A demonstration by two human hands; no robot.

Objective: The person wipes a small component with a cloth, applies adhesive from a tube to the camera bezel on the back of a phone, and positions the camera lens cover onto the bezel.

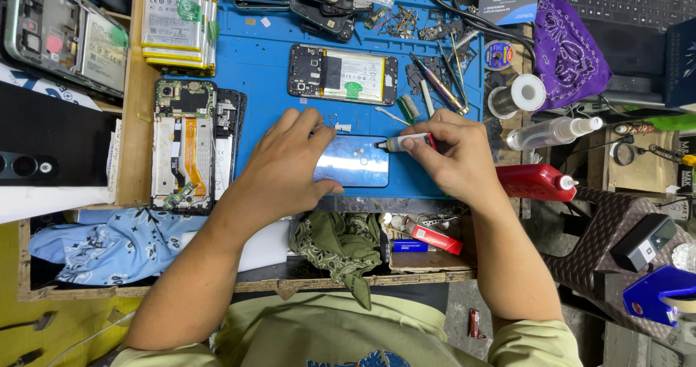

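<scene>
Blue mat (261, 55) is holding one shiny blue phone back cover (353, 162); left hand (286, 164) is pressing it flat, right hand (453, 157) is pinching one glue tube (406, 143).

A rectangular silicone work mat (261, 69) lies on the wooden bench (134, 120), and at its near edge rests a glossy phone back cover (355, 162). The left hand (286, 165) presses on the cover's left part; the right hand (457, 157) sits just right of it, holding a small glue tube (402, 143) with its tip over the cover's right edge. Behind them lies an opened phone with exposed battery (342, 75). Left of the mat sits a stripped phone frame with flex cable (185, 146) (partly on another). Right, off the mat, stands a plastic squeeze bottle (536, 182).
</scene>
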